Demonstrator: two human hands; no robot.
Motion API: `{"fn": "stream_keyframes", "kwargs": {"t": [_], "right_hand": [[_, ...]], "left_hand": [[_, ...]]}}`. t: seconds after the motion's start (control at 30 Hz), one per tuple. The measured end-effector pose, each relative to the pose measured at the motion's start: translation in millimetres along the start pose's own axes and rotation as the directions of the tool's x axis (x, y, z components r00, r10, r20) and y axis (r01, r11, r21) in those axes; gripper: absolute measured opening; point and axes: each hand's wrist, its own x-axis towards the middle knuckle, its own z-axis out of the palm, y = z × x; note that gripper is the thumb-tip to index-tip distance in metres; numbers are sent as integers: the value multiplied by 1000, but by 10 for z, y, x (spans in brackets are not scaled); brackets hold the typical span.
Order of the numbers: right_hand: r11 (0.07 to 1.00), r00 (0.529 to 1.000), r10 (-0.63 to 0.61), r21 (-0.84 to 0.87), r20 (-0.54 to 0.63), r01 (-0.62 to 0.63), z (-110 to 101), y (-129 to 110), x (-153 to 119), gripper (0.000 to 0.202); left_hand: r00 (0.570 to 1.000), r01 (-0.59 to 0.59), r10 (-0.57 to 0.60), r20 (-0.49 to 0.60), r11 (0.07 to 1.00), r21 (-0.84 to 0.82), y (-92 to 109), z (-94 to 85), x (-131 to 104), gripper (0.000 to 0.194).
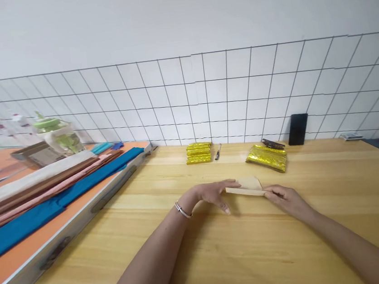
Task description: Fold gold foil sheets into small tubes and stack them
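A small piece of tan paper [248,184] lies before me at mid-table, with a paler strip, which looks like a fold, along its near edge. At its right end my right hand [285,198] is closed, thumb and fingers pinching the corner. My left hand [215,194], a bracelet [182,210] at its wrist, reaches over the left end with fingers stretched out and thumb held apart. Its fingertips overlap the paper; whether they press on it I cannot tell. Beyond the paper are a shiny gold packet [266,158] and a stack of folded gold strips [199,152].
A pen [217,151] lies near the tiled wall [218,97], where a black phone [298,129] leans. A dark object [273,144] touches the gold packet. Leftward, an orange surface [79,198] carries blue folded material [88,183], a box [42,154] and a green-lidded jar [60,134].
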Motion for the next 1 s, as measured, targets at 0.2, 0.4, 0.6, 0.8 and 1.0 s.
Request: {"fn": "stream_keyframes", "kwargs": {"t": [0.2,0.4,0.6,0.8,1.0], "right_hand": [[1000,1000,0,19,11,0,0,-9,-1,33],[974,989,-135,-177,68,145,18,11,9,39],[900,953,-248,-323,172,293,9,-63,7,58],[879,952,-245,-372,183,298,22,-58,17,45],[860,945,-249,-400,212,317,26,-28,22,37]], "left_hand": [[1000,17,-16,-7,994,107,27,32,24,76],[999,26,-29,17,986,163,97,25,48,42],[999,29,-34,31,987,161,161,8,36,44],[999,10,-14,37,993,120,137,8,37,44],[999,9,-15,45,993,120,123,13,37,48]]}}
